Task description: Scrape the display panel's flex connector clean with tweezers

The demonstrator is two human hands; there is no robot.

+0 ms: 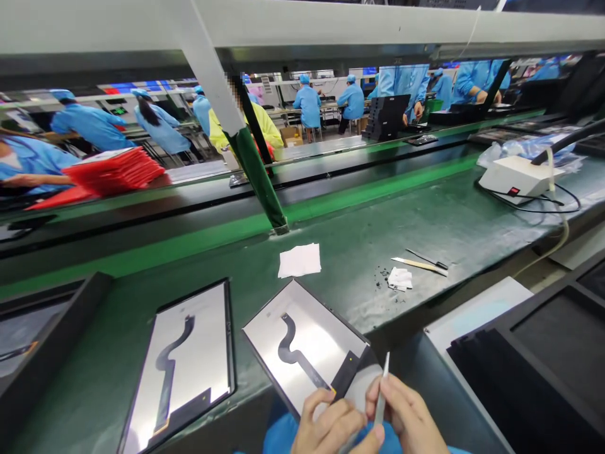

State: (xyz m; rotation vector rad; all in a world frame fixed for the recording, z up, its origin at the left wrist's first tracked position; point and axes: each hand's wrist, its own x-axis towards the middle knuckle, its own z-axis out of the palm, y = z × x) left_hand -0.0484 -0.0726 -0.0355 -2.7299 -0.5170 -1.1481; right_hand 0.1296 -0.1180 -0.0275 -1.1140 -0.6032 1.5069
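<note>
A tablet-sized display panel (309,343) lies tilted at the bench's near edge, its silvery back up, with a curved dark flex cable (287,347) on it. My left hand (326,419) is closed at the panel's near end, fingertips on its back by the cable's lower end. A slim, pale, pointed tool (382,391) stands tip up between the pinched fingers of my right hand (409,413), beside the panel's right corner. The tool's exact kind and lower end cannot be made out. A second display panel (189,366) lies back up to the left.
A white paper sheet (299,260) lies behind the panels. Right of it are a crumpled wipe (399,279), dark crumbs and a wooden-handled blade (420,266). Black trays (562,353) stand at right, a white corded device (517,176) behind. A green post (259,183) rises mid-bench. Co-workers sit beyond.
</note>
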